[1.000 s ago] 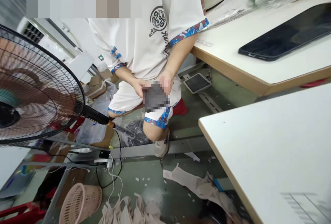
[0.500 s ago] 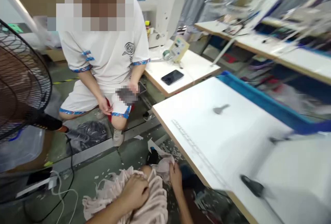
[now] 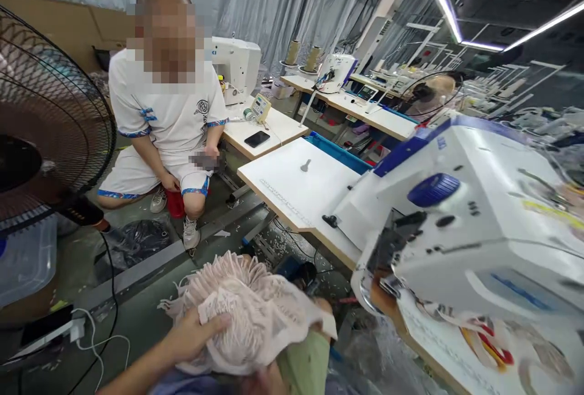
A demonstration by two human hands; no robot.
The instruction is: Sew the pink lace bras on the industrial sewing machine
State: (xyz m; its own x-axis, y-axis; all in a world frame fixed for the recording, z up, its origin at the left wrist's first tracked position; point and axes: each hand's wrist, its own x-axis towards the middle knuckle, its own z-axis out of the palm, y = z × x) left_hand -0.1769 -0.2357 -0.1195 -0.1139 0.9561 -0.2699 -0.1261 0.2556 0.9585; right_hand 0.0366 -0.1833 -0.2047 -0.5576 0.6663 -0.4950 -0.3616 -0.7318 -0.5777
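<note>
A bundle of layered pale pink fabric pieces with frilled edges lies over my lap in the head view. Around its near left side, my left hand is closed, its thumb on top of the cloth and the other fingers partly hidden. One flatter part of the fabric spreads right, over my knee and the green cloth on my leg. My right hand appears only as a blurred patch of skin at the bottom edge, below the bundle; its fingers cannot be made out.
A sewing machine stands at my right on a white table. Opposite sits a person in white. At left are a large fan, a black plastic bag and cables. Scraps litter the floor.
My view has swung up and right, bringing in the sewing machine. My right hand has moved from beside the table edge, where it held a fabric piece, down to the bottom edge.
</note>
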